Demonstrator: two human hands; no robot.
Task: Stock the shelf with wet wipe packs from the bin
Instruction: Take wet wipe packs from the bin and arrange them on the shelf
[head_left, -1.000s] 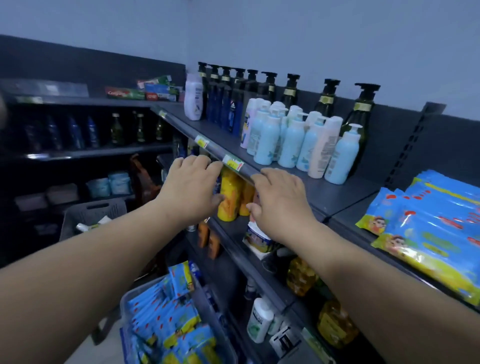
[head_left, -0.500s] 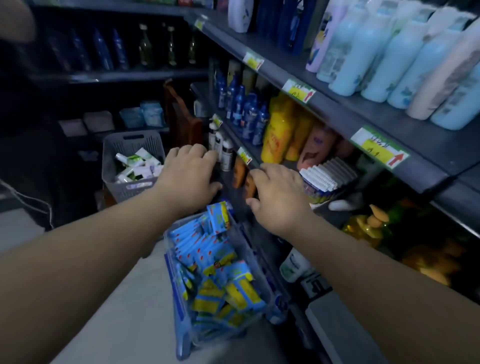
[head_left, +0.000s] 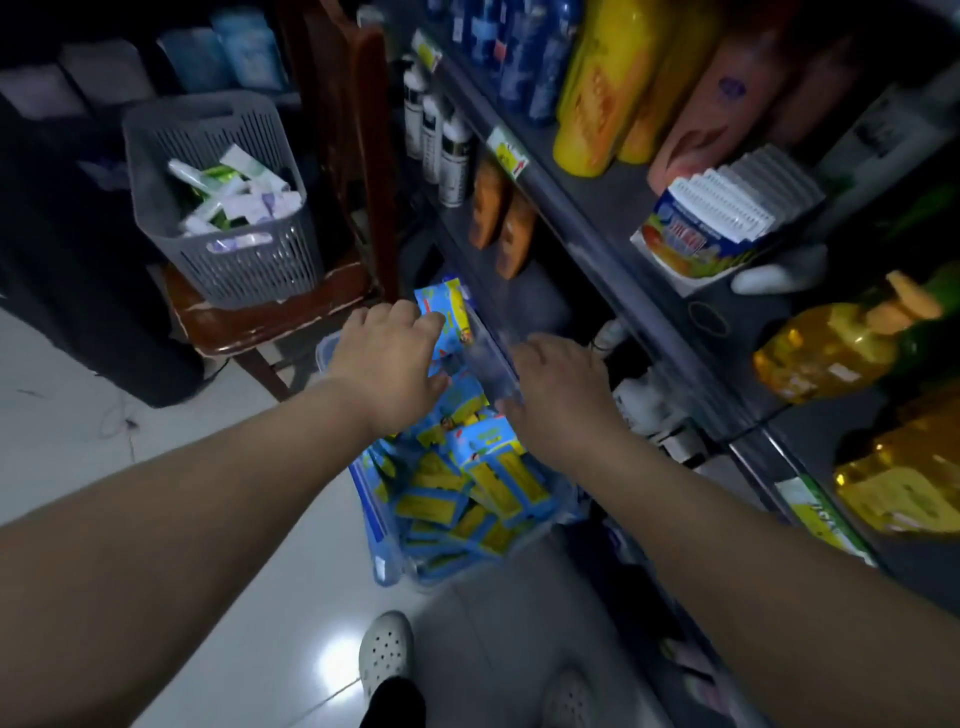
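Wet wipe packs (head_left: 470, 488) lie in the bin (head_left: 387, 558), left of the shelf (head_left: 613, 223).

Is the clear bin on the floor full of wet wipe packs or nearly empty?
Full: blue-and-yellow wet wipe packs are heaped to the rim of the clear bin.

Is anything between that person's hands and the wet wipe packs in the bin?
Nothing visible blocks the left hand: the bin has no lid and the wet wipe packs lie bare under it. The right hand sits by the bin's clear side wall, which may part it from the packs.
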